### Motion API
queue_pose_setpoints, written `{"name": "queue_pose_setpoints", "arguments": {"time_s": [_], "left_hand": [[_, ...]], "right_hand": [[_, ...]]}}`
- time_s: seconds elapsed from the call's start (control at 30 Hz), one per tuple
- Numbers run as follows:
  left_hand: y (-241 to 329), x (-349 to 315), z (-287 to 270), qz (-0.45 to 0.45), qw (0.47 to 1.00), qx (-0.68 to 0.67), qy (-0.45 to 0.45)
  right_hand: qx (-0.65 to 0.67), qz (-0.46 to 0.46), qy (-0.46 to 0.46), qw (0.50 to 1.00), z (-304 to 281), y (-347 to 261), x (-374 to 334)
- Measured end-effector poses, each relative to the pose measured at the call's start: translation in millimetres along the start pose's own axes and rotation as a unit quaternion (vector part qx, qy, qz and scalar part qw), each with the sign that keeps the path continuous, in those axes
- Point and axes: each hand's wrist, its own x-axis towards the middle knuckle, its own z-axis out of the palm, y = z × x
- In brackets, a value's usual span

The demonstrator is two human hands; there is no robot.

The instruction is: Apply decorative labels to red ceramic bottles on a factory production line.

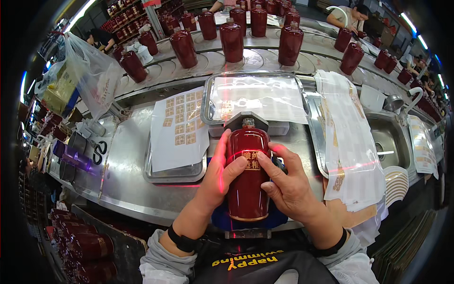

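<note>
Red bottle | your left hand: gripping its left | right hand: half-spread, fingertip on its gold label | best pressed evenly

Purple bottle and plastic bag

1 L hand, 1 R hand, 1 red btl btwn, 2 wristbands, 1 sink

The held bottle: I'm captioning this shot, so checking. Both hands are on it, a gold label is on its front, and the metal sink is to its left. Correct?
Not quite: the head view shows the metal sink to the right of the held bottle, not left. The left hand and right hand are on it, and the gold label is on its front.
</note>
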Motion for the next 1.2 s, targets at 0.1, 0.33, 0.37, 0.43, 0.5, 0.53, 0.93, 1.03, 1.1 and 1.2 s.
{"name": "queue_pose_setpoints", "arguments": {"time_s": [0.1,0.33,0.37,0.43,0.5,0.53,0.93,1.03,1.1,1.2], "left_hand": [[-2.4,0.1,-2.5,0.001,1.000,0.008,-0.007],[-9.4,-1.2,-7.4,-0.011,0.995,-0.095,-0.015],[-9.7,-1.2,-7.6,-0.007,0.996,-0.087,-0.024],[-10.2,-1.1,-7.6,-0.002,0.996,-0.077,-0.035],[-10.6,-1.5,-7.0,-0.002,0.997,-0.071,-0.029],[-10.4,-1.8,-6.9,0.009,0.997,-0.065,-0.029],[-6.8,-2.2,-1.7,-0.004,0.999,-0.034,-0.013],[-4.5,-1.7,1.0,-0.001,1.000,-0.018,-0.006],[-3.3,-1.8,2.9,0.002,1.000,-0.011,-0.011],[-2.1,-1.2,4.1,0.005,1.000,-0.010,-0.009]], "right_hand": [[-0.009,-0.007,-0.002,1.000,-2.3,1.4,0.5],[0.020,0.008,-0.006,1.000,-6.3,5.0,-3.5],[0.006,0.003,-0.015,1.000,-5.8,4.8,-3.7],[0.002,-0.007,-0.014,1.000,-4.2,4.2,-3.1],[-0.008,-0.017,-0.016,1.000,-3.6,2.8,-1.7],[-0.007,-0.014,-0.019,1.000,-3.8,2.0,-0.8],[-0.054,-0.030,-0.031,0.998,-9.3,3.0,1.8],[0.023,0.032,0.033,0.999,-24.1,-2.6,18.3],[0.005,0.047,-0.002,0.999,-42.2,-5.7,34.9],[-0.023,0.036,-0.104,0.994,-48.1,0.6,69.9]]}}
